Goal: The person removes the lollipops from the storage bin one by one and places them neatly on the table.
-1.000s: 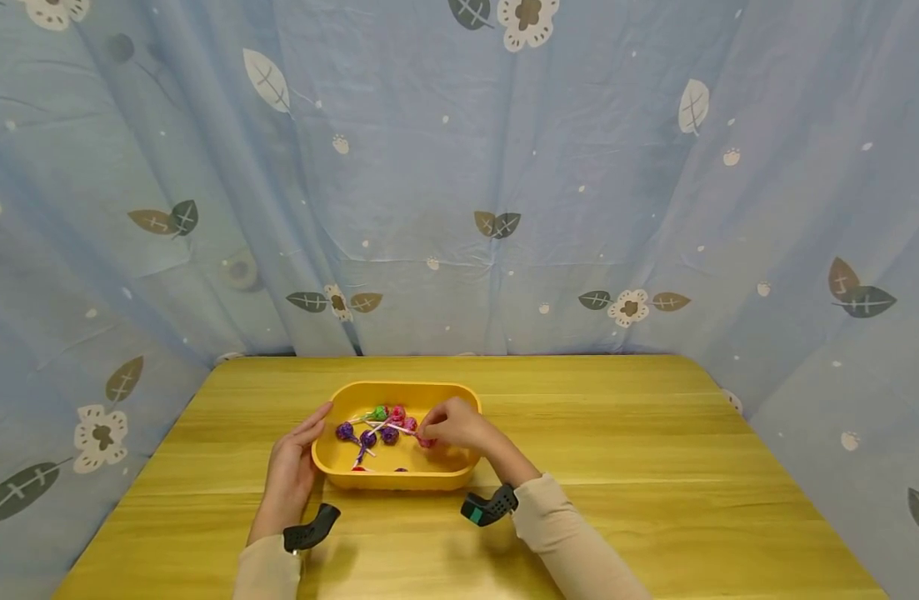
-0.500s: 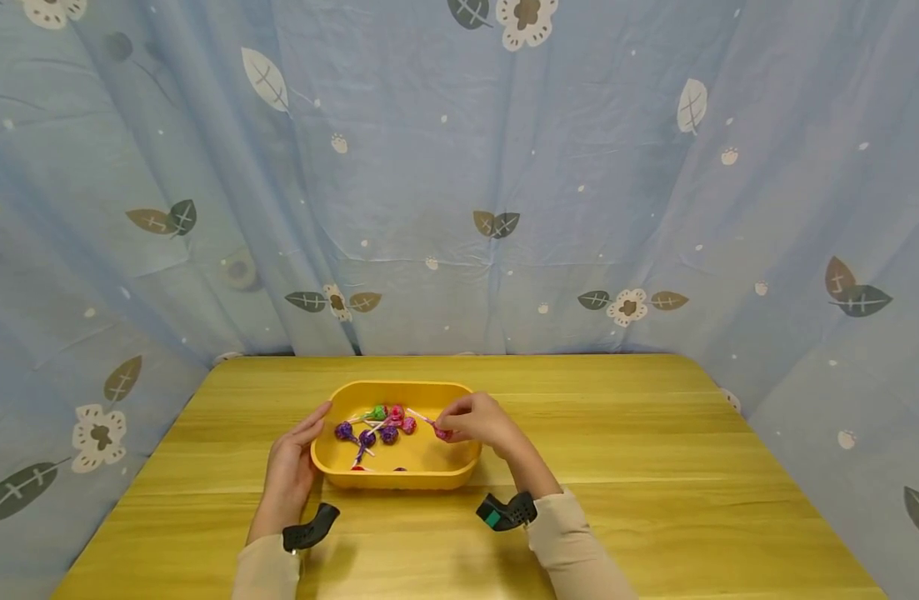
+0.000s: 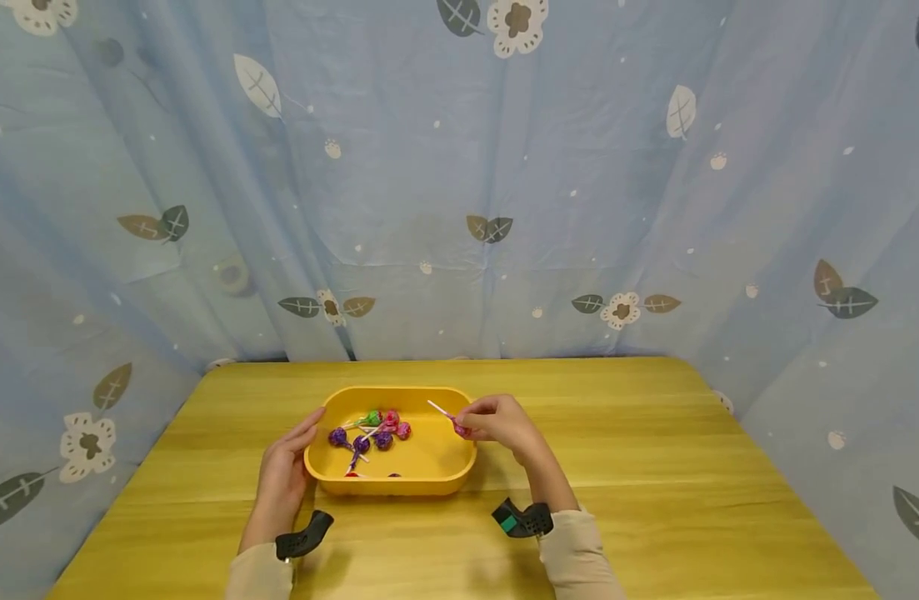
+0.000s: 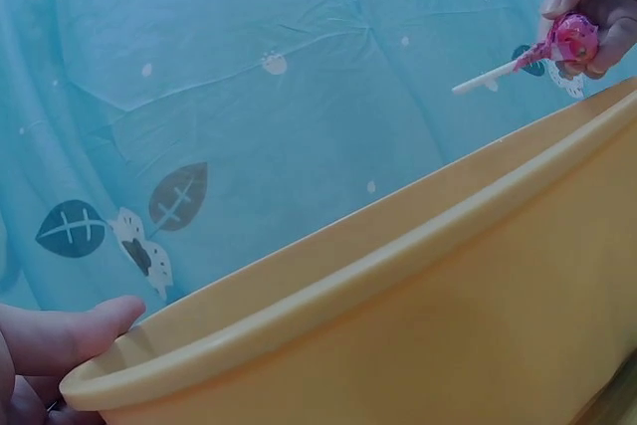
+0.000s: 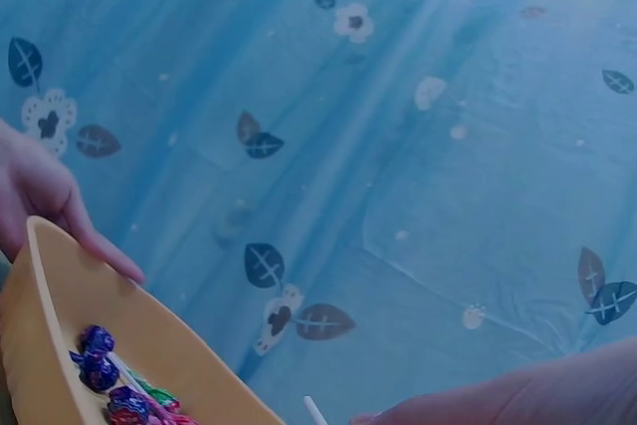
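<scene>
Between thumb and fingers, my right hand (image 3: 507, 429) pinches a pink-wrapped lollipop (image 4: 575, 39) by its head, above the right end of a yellow tray (image 3: 392, 487). The lollipop's white stick points up and left in the head view. My left hand (image 3: 281, 471) rests against the tray's left end, fingers straight along the outer wall and rim. Inside the tray lie purple lollipops (image 3: 362, 445), a green lollipop (image 3: 374, 418) and pink lollipops (image 3: 391, 419). The near wall partly hides a red one (image 3: 352, 475). Only a bit of my right hand shows in the right wrist view.
The tray stands on a yellow wood-grain table (image 3: 616, 467), toward its left half. A blue curtain (image 3: 399, 167) with leaves and flowers hangs behind and around the table. Black wrist mounts (image 3: 304, 535) sit on both wrists.
My right hand has lifted the pink lollipop off the tray's floor and moved right with it, to the tray's right rim. The left hand has stayed at the left end.
</scene>
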The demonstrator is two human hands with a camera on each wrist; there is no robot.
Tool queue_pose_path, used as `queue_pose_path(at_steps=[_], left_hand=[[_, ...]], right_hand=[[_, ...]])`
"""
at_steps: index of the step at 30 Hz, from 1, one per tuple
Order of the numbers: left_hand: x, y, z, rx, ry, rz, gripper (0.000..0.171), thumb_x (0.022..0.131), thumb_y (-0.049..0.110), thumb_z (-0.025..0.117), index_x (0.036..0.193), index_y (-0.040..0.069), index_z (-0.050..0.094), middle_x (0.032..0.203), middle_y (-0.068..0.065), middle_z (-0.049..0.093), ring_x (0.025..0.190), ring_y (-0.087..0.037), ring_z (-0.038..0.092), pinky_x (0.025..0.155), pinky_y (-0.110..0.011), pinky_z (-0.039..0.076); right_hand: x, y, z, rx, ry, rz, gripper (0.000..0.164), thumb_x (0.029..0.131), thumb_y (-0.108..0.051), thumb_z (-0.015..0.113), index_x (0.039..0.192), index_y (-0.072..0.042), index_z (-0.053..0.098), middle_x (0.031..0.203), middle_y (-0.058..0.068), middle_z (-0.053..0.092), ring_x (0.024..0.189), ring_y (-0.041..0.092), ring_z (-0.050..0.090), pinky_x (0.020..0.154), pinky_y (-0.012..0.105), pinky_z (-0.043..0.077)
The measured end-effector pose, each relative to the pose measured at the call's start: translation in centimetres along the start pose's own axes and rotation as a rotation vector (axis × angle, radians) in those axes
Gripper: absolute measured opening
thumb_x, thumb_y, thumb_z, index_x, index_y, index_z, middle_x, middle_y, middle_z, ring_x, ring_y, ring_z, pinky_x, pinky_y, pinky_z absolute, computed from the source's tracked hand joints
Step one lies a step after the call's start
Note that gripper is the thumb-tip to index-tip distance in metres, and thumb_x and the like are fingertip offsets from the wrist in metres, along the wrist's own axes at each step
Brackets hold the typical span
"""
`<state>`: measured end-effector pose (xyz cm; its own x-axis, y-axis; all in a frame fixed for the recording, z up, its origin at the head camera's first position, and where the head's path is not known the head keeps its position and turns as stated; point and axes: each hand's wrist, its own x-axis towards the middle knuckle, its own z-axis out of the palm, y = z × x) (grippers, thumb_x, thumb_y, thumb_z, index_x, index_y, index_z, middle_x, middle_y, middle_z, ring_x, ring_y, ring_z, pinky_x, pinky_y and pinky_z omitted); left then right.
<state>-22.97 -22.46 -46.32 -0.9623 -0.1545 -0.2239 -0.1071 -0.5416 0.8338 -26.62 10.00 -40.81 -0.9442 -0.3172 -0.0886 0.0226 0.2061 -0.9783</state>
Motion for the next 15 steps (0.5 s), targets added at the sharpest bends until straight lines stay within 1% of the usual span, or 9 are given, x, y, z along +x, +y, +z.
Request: queue_pose_path(at_steps=[4, 6, 11, 13, 15], left_hand=[[0.0, -0.2, -0.2, -0.002, -0.001, -0.001, 0.033, 0.102, 0.007, 0.045, 0.132, 0.01, 0.057, 0.156, -0.005, 0.029, 0.143, -0.012, 0.02, 0.114, -0.03, 0.021], [0.1, -0.2, -0.3, 0.004, -0.002, 0.005, 0.033, 0.102, 0.008, 0.046, 0.132, 0.01, 0.058, 0.156, -0.005, 0.029, 0.143, -0.012, 0.02, 0.114, -0.03, 0.021], [0.1, -0.3, -0.2, 0.02, -0.005, 0.023, 0.034, 0.102, 0.007, 0.045, 0.136, 0.007, 0.052, 0.156, -0.006, 0.029, 0.143, -0.012, 0.02, 0.113, -0.03, 0.022], [0.1, -0.2, -0.1, 0.029, -0.004, 0.025, 0.035, 0.102, 0.007, 0.045, 0.137, 0.006, 0.05, 0.156, -0.007, 0.03, 0.143, -0.012, 0.02, 0.113, -0.03, 0.022], [0.0, -0.2, -0.1, 0.037, -0.001, 0.024, 0.035, 0.102, 0.007, 0.045, 0.137, 0.006, 0.05, 0.155, -0.007, 0.03, 0.143, -0.013, 0.02, 0.113, -0.03, 0.022]], right_hand=[[-0.1, 0.0, -0.6, 0.017, 0.038, 0.0, 0.023, 0.089, -0.012, 0.071, 0.1, 0.008, 0.07, 0.089, 0.013, 0.07, 0.082, 0.023, 0.069, 0.08, 0.041, 0.056], [-0.4, -0.4, -0.9, 0.029, 0.055, 0.009, 0.023, 0.089, -0.01, 0.07, 0.101, 0.009, 0.069, 0.091, 0.014, 0.07, 0.084, 0.026, 0.069, 0.081, 0.041, 0.056], [-0.5, -0.3, -2.0, 0.037, 0.112, 0.015, 0.022, 0.091, -0.01, 0.068, 0.102, 0.009, 0.069, 0.094, 0.014, 0.069, 0.086, 0.026, 0.068, 0.084, 0.044, 0.054], [-0.3, 0.2, -2.4, 0.037, 0.144, 0.015, 0.021, 0.09, -0.011, 0.069, 0.101, 0.007, 0.07, 0.093, 0.013, 0.069, 0.085, 0.024, 0.068, 0.084, 0.044, 0.054], [-0.4, 0.3, -2.8, 0.036, 0.17, 0.017, 0.021, 0.09, -0.011, 0.068, 0.101, 0.007, 0.07, 0.092, 0.013, 0.069, 0.085, 0.024, 0.068, 0.083, 0.042, 0.055]])
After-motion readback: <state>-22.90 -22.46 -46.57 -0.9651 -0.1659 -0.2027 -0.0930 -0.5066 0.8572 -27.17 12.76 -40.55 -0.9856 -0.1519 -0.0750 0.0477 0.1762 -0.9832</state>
